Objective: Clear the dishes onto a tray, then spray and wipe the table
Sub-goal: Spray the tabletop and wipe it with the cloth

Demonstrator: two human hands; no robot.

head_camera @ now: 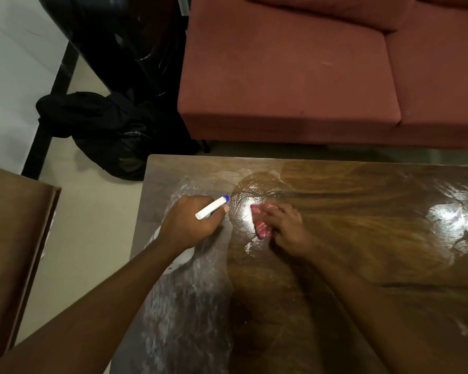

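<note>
My left hand (189, 222) grips a white spray bottle (210, 209) with a blue nozzle tip, held over the left part of the wooden table (362, 225). The bottle's white body shows below my wrist. My right hand (287, 225) presses a red patterned cloth (261, 224) onto the tabletop just right of the nozzle. The left strip of the table is covered in whitish spray droplets, and wet streaks shine around the cloth and at the far right. No dishes or tray are in view.
A red-brown sofa (295, 76) stands just beyond the table's far edge. A black bag (106, 130) lies on the pale floor at the left, under dark furniture. A brown wooden surface (14, 238) sits at the left edge.
</note>
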